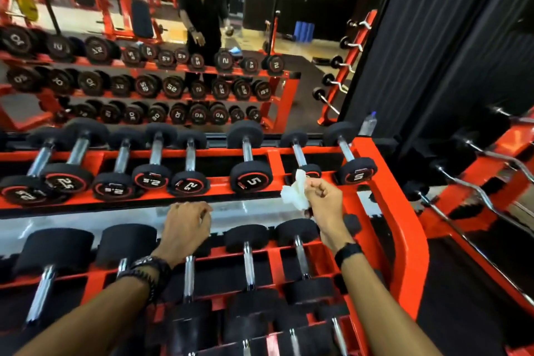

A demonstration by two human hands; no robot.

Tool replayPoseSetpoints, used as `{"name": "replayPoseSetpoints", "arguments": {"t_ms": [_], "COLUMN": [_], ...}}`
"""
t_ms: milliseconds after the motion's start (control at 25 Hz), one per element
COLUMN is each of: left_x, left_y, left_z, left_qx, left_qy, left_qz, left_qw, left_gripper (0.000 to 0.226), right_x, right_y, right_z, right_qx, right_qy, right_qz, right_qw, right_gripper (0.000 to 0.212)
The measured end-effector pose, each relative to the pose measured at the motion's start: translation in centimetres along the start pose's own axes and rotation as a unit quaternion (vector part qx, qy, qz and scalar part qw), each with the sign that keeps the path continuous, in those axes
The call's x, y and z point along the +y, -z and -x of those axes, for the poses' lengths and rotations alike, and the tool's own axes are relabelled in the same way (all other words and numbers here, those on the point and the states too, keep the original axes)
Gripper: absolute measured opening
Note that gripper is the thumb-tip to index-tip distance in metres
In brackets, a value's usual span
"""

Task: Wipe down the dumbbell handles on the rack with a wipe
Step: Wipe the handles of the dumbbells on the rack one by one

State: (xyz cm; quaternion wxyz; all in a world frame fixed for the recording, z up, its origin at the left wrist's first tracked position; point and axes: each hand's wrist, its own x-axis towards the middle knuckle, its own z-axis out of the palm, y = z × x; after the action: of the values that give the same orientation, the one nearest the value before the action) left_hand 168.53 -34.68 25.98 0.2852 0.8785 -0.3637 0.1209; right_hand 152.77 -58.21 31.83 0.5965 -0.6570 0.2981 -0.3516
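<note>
Holding the wipe up at the far right of the rack, ready for a handle!

Right hand has its fingers clenched round a crumpled white wipe, hovering just in front of the small dumbbell on the top shelf, between the one marked 5 and the end one. Left hand rests over the far end of the lower row, fingers loosely curled and, as far as I can see, grasping nothing. That wipe looks soft, light and floppy, so I'd bunch it firmly and wrap it round the bar. The chrome handles look stiff, smooth and likely slick; the dumbbells sit heavy in their cradles, so they should stay put. Best grip is mid-bar, between the black heads, sliding end to end.
</note>
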Motion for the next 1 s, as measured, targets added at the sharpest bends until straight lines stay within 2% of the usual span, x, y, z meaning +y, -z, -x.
{"name": "replayPoseSetpoints", "arguments": {"t_ms": [280,440,600,760,880,1000], "left_x": [-1.4,-4.1,-6.2,-7.5,-8.6,-9.7], "left_y": [1.2,-0.1,-2.5,-4.6,-6.4,-8.5], "left_z": [-1.2,-3.5,-8.2,-13.0,-17.0,-19.7], "left_qx": [-0.009,0.025,0.054,0.079,0.07,0.027], "left_qy": [0.06,0.097,0.112,0.118,0.124,0.185], "left_qz": [-0.016,0.0,0.027,0.052,0.047,0.044], "left_qw": [0.998,0.995,0.992,0.989,0.989,0.981], "left_gripper": [0.024,0.031,0.032,0.038,0.051,0.067], "right_x": [-0.5,-0.1,-0.2,-0.2,1.6,4.6], "right_y": [-2.4,-5.5,-8.0,-11.1,-14.1,-17.4], "right_z": [-1.5,-3.2,-7.4,-13.4,-17.3,-20.5], "right_qx": [-0.038,-0.077,-0.106,-0.102,-0.111,-0.125], "right_qy": [0.0,0.014,0.044,0.094,0.117,0.116], "right_qz": [-0.015,0.014,0.071,0.113,0.153,0.202], "right_qw": [0.999,0.997,0.991,0.984,0.975,0.964], "right_gripper": [0.02,0.02,0.02,0.019,0.022,0.02]}}
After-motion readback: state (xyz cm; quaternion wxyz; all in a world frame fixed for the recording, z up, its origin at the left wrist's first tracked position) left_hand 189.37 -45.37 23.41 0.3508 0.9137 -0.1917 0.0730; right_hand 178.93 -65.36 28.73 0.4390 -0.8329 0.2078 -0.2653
